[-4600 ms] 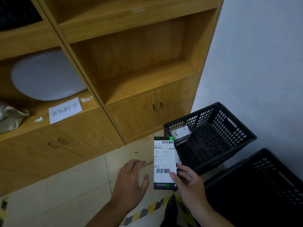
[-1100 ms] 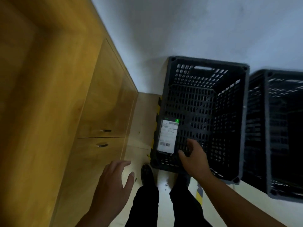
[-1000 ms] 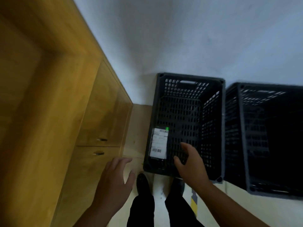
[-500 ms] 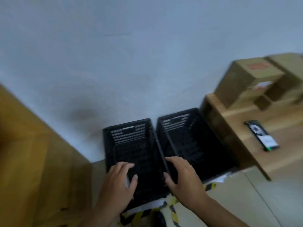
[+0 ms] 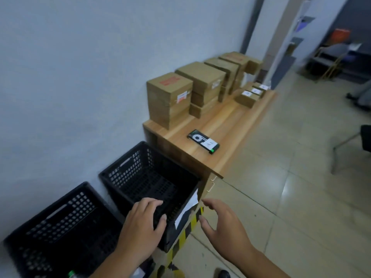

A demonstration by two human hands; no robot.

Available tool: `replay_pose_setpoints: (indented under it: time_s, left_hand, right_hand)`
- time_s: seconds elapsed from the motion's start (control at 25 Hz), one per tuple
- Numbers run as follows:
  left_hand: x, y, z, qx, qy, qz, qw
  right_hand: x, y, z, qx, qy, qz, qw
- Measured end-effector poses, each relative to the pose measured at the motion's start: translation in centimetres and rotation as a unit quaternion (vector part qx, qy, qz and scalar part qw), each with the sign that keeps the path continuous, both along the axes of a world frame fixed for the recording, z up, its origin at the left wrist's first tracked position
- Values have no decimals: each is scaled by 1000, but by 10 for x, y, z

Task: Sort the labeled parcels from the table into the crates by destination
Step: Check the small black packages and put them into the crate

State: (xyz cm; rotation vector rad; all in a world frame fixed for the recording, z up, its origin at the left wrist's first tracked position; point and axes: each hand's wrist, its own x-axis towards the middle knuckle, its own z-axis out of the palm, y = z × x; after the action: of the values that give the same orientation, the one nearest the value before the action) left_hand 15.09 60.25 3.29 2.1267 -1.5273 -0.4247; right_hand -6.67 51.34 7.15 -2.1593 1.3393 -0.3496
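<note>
From the head view we look down on a black slatted crate (image 5: 128,163) that stands on the floor against the pale wall, and we place everything else by it. Our left hand (image 5: 140,227) hovers over the crate's near rim, fingers loosely curved and a little apart, holding nothing. Our right hand (image 5: 222,227) hangs in the air just past the crate's near corner, fingers spread and slightly bent, also holding nothing. A white paper slip (image 5: 186,209) lies against the outside of the crate's end wall, and yellow-and-black tape (image 5: 181,236) runs on the floor below that wall. A second black crate (image 5: 66,209) sits just beside the first, on the side away from the wooden surface (image 5: 230,125), which abuts the crate's far end. On that surface, nearest the crate, lies a flat black parcel (image 5: 203,141) with a white label. Beyond it, tall cardboard boxes (image 5: 169,99) stand along the wall, and small labeled boxes (image 5: 248,96) sit at the surface's far end.
</note>
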Motion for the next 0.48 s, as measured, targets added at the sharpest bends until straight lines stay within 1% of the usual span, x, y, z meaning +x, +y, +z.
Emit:
replay_pose_setpoints:
  time_s: [0.08,0.2,0.48]
  left_hand:
    - [-21,-30,1,-8,-18,-11,1000]
    - [-57,-75,1,-2,-38,-10,999]
    - [-137,-170,7,11,-61,51,997]
  right_hand:
    - [-20,-22,-1,11,-11,-22,1000]
    - [-53,-64,-6,20,-27,-16,999]
    - [-133,-173,-14,41,-46,19,998]
